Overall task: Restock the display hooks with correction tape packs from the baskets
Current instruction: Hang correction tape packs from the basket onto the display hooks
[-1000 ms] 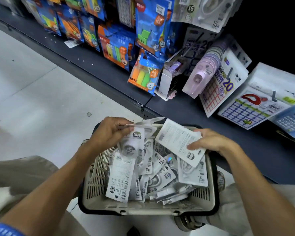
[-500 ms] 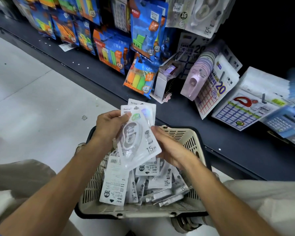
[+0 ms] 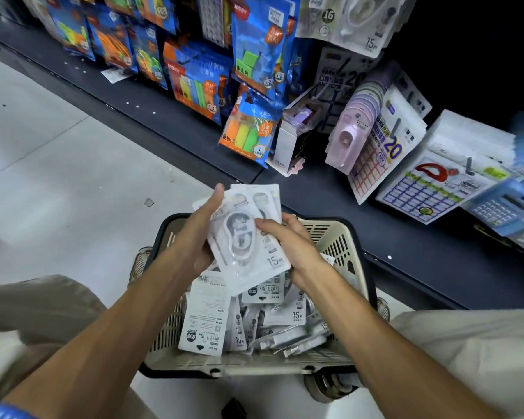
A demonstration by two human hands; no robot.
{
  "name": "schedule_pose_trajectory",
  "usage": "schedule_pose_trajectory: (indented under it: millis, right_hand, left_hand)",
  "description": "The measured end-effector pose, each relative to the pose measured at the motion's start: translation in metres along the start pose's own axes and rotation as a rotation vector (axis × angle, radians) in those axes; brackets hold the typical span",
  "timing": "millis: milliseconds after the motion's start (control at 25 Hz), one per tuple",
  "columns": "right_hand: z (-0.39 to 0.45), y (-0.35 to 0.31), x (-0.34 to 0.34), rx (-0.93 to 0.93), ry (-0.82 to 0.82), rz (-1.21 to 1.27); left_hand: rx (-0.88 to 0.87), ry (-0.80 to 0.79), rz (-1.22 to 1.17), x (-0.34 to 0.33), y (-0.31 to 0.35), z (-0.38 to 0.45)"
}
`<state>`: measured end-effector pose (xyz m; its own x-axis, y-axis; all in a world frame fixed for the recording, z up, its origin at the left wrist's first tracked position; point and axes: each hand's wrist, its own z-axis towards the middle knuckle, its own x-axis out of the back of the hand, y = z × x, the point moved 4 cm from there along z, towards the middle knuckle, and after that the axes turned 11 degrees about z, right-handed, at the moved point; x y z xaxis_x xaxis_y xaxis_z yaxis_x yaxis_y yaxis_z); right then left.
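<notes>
Your left hand (image 3: pixel 200 234) and right hand (image 3: pixel 288 246) both grip a small stack of correction tape packs (image 3: pixel 248 237), raised just above the far end of the beige basket (image 3: pixel 339 246). Your left fingers curl round the stack's left edge; your right thumb and fingers pinch its right side. More packs (image 3: pixel 206 316) lie heaped in the basket. Beyond, hanging stationery packs (image 3: pixel 254 55) crowd the dark shelf (image 3: pixel 170 116).
</notes>
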<state>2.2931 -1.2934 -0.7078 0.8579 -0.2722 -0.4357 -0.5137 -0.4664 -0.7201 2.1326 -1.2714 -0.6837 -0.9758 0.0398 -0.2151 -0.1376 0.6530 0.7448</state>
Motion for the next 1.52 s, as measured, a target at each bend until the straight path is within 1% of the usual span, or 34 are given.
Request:
schedule_pose_trajectory:
  millis: [40, 80, 160, 240, 280, 360, 400, 440, 520, 560, 600, 680, 720, 760, 800, 920, 960, 1000, 1080, 1160, 1200, 1240, 1280, 1320, 1360, 1400, 1440, 1520]
  right_hand:
    - [0.001, 0.001, 0.001, 0.021, 0.03, 0.035]
    - [0.002, 0.002, 0.001, 0.053, 0.055, 0.028]
    - [0.004, 0.001, 0.003, 0.132, 0.103, -0.159]
    - [0.002, 0.001, 0.003, 0.164, 0.095, -0.336]
    - [0.001, 0.002, 0.003, 0.162, 0.088, -0.358]
    - [0.001, 0.0, 0.004, 0.192, 0.095, -0.387]
    - [0.002, -0.001, 0.004, 0.209, 0.076, -0.384]
    - [0.003, -0.001, 0.005, 0.2, 0.015, -0.362]
    - [0.004, 0.004, 0.005, 0.11, -0.175, -0.358]
    - [0.005, 0.01, 0.011, 0.06, -0.236, -0.469]
    - [0.006, 0.019, 0.021, 0.029, -0.29, -0.723]
    - [0.007, 0.052, 0.048, -0.028, -0.405, -1.482]
    - [0.005, 0.071, 0.059, -0.06, -0.46, -1.739]
    - [0.003, 0.083, 0.065, -0.066, -0.478, -1.874]
    - [0.003, 0.088, 0.066, -0.028, -0.462, -1.926]
    - [0.01, 0.075, 0.06, 0.194, -0.33, -1.872]
    - [0.01, 0.067, 0.057, 0.228, -0.339, -1.825]
    - [0.008, 0.056, 0.055, 0.241, -0.355, -1.718]
    - [0.004, 0.023, 0.049, 0.257, -0.298, -1.392]
    - [0.005, -0.026, 0.045, 0.404, -0.149, -0.995]
    - [0.005, -0.051, 0.046, 0.477, -0.096, -0.793]
    - [0.003, -0.073, 0.046, 0.503, -0.078, -0.582]
    - [0.002, -0.089, 0.047, 0.473, -0.101, -0.373]
    - [0.002, -0.096, 0.046, 0.395, -0.14, -0.2]
    - [0.0, -0.096, 0.042, 0.306, -0.17, -0.104]
    - [-0.001, -0.089, 0.036, 0.24, -0.181, -0.096]
    - [-0.001, -0.08, 0.029, 0.206, -0.168, -0.151]
    - [0.001, -0.063, 0.017, 0.224, -0.06, -0.28]
  left_hand:
    - [0.016, -0.097, -0.013, -0.006, -0.003, -0.002]
    - [0.016, -0.135, 0.008, -0.01, -0.009, -0.002]
    - [-0.008, -0.091, 0.098, -0.015, -0.017, 0.0]
    - [-0.043, -0.015, 0.178, -0.011, -0.021, 0.004]
    - [-0.053, -0.011, 0.198, -0.008, -0.021, 0.006]
    - [-0.052, -0.074, 0.228, -0.005, -0.022, 0.008]
    - [-0.05, -0.096, 0.235, -0.003, -0.022, 0.008]
    - [-0.056, -0.099, 0.229, 0.001, -0.02, 0.008]
    - [-0.071, -0.057, 0.171, 0.017, -0.012, 0.012]
    - [-0.091, -0.024, 0.139, 0.027, -0.007, 0.014]
    - [-0.122, 0.009, 0.109, 0.037, -0.003, 0.017]
    - [-0.167, 0.064, 0.066, 0.048, -0.001, 0.02]
    - [-0.171, 0.089, 0.061, 0.05, -0.003, 0.021]
    - [-0.169, 0.11, 0.062, 0.051, -0.006, 0.022]
    - [-0.173, 0.125, 0.065, 0.052, -0.009, 0.023]
    - [-0.21, 0.16, 0.09, 0.059, -0.012, 0.028]
    - [-0.225, 0.175, 0.099, 0.063, -0.012, 0.029]
    - [-0.24, 0.185, 0.11, 0.066, -0.013, 0.03]
    - [-0.272, 0.179, 0.143, 0.07, -0.015, 0.032]
    - [-0.283, 0.161, 0.195, 0.07, -0.017, 0.034]
    - [-0.277, 0.15, 0.222, 0.068, -0.017, 0.034]
    - [-0.266, 0.138, 0.25, 0.065, -0.018, 0.033]
    - [-0.26, 0.113, 0.277, 0.062, -0.019, 0.033]
    - [-0.247, 0.075, 0.298, 0.056, -0.021, 0.032]
    - [-0.226, 0.021, 0.303, 0.05, -0.024, 0.03]
    - [-0.181, -0.037, 0.286, 0.043, -0.028, 0.027]
    - [-0.117, -0.101, 0.249, 0.036, -0.032, 0.024]
    - [0.007, -0.209, 0.153, 0.02, -0.038, 0.017]
